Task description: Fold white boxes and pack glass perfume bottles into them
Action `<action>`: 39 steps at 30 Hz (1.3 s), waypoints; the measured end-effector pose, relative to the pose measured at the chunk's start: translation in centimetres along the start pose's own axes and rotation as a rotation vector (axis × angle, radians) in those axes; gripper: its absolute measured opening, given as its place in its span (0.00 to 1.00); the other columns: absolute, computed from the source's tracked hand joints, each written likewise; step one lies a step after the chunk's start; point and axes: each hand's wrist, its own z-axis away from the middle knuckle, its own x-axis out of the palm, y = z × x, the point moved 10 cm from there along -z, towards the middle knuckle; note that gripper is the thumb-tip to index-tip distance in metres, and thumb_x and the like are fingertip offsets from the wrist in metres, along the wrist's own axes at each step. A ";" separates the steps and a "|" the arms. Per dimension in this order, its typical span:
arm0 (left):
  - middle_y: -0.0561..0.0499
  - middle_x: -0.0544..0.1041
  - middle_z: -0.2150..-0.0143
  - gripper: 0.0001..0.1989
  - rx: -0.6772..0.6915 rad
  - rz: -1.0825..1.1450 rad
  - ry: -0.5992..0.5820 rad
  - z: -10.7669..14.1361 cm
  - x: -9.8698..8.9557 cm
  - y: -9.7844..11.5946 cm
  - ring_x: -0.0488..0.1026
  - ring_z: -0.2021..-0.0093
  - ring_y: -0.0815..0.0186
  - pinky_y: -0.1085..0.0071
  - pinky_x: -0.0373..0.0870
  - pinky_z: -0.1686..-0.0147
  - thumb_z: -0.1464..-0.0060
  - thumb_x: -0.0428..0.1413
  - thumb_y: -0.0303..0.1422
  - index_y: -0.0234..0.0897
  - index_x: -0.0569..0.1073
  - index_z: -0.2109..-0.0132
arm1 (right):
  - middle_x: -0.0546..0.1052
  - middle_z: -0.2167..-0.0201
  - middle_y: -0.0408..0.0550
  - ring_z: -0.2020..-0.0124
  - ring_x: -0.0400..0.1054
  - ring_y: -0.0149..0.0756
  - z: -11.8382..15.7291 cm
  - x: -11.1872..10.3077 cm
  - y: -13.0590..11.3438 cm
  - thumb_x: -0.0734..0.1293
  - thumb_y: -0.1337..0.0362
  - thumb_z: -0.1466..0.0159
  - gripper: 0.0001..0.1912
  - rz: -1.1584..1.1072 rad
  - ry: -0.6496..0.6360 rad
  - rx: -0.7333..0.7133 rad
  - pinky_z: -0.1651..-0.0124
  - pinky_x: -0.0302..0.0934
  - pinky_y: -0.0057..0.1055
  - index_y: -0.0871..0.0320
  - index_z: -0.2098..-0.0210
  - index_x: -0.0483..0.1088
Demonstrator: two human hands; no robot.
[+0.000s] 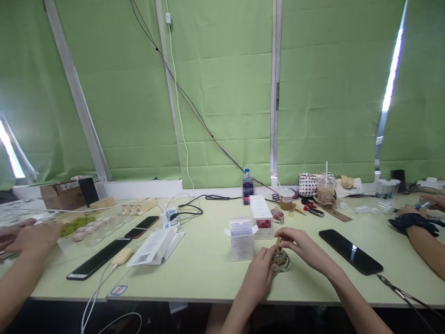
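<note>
A small glass perfume bottle [282, 262] with a gold-coloured neck stands on the table close to its front edge. From the left, my left hand [257, 274] closes its fingers around the bottle's side. My right hand [299, 245] pinches the gold top [278, 243] from above and the right; my fingers partly hide it. Behind my left hand is an open white box [242, 243] with its flaps up. A taller white box [261, 218] with a red picture stands just behind that one. Another small glass bottle [277, 215] sits beside the taller box.
Right of my hands lie a black phone [350, 251] and pliers [394, 288]. Drink cups [326, 189] and a water bottle [247, 188] line the back. Phones, cables and a flattened white carton [155, 248] lie left. Other people's hands [33, 239] work at both sides.
</note>
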 end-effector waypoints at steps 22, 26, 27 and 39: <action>0.46 0.68 0.49 0.27 0.012 0.028 0.005 0.0 -0.1 0.2 0.68 0.52 0.58 0.63 0.65 0.51 0.42 0.46 0.24 0.45 0.56 0.37 | 0.78 0.58 0.50 0.57 0.71 0.43 0.0 0.8 -0.5 0.60 0.66 0.37 0.14 0.046 -0.041 -0.027 0.54 0.63 0.33 0.55 0.56 0.75; 0.46 0.68 0.49 0.27 0.011 0.019 0.003 0.0 -0.2 0.3 0.69 0.52 0.58 0.62 0.66 0.52 0.43 0.46 0.24 0.45 0.56 0.37 | 0.78 0.58 0.50 0.57 0.71 0.42 -0.1 0.8 -0.5 0.60 0.66 0.37 0.14 0.049 -0.046 -0.028 0.54 0.63 0.33 0.55 0.57 0.75; 0.46 0.68 0.49 0.27 0.011 0.016 0.003 0.0 -0.1 0.3 0.69 0.52 0.58 0.62 0.66 0.52 0.43 0.46 0.24 0.45 0.56 0.37 | 0.78 0.58 0.50 0.57 0.71 0.42 -0.1 0.8 -0.5 0.60 0.66 0.37 0.14 0.053 -0.049 -0.027 0.54 0.63 0.33 0.55 0.57 0.75; 0.45 0.68 0.49 0.26 0.015 0.013 0.007 0.0 -0.1 0.2 0.69 0.52 0.58 0.63 0.66 0.52 0.42 0.46 0.25 0.44 0.57 0.37 | 0.78 0.59 0.49 0.58 0.71 0.41 0.0 0.9 -0.3 0.60 0.68 0.38 0.14 0.055 -0.050 -0.039 0.55 0.63 0.32 0.55 0.56 0.75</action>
